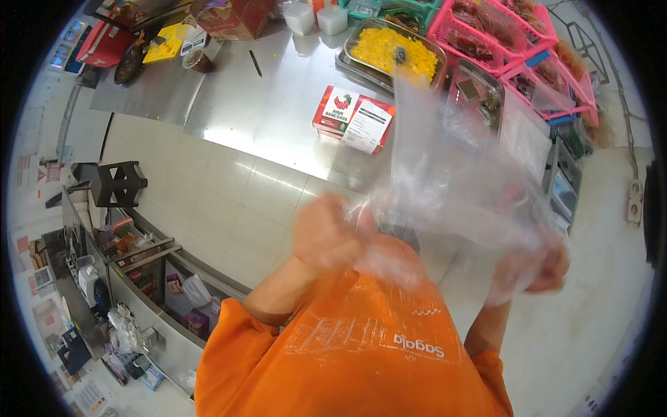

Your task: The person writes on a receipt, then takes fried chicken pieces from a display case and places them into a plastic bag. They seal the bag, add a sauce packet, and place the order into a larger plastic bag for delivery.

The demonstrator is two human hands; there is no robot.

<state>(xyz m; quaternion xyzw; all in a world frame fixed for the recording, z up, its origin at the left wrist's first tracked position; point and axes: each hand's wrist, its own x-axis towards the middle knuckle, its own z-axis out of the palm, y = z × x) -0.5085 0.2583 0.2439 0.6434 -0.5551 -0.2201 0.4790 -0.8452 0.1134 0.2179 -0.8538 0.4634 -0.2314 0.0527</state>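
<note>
A clear plastic bag (448, 182) is spread in the air between my hands, blurred by motion. My left hand (328, 232) grips the bag's gathered edge in front of my chest. Farther right, my right hand (542, 268) is closed on another part of the bag; its fingers are partly veiled by the film. Beyond the bag, a small red and white food box (329, 130) bearing a printed paper slip (367, 125) sits near the front edge of the steel table (250, 114).
A steel tray of chopped yellow food (383, 44) stands at the back. Pink baskets (500, 65) with packed items and another metal tray (501, 99) are to the right. A pen (255, 63) and a cup of dark liquid (198, 61) lie left. A black stool (119, 183) stands on the floor.
</note>
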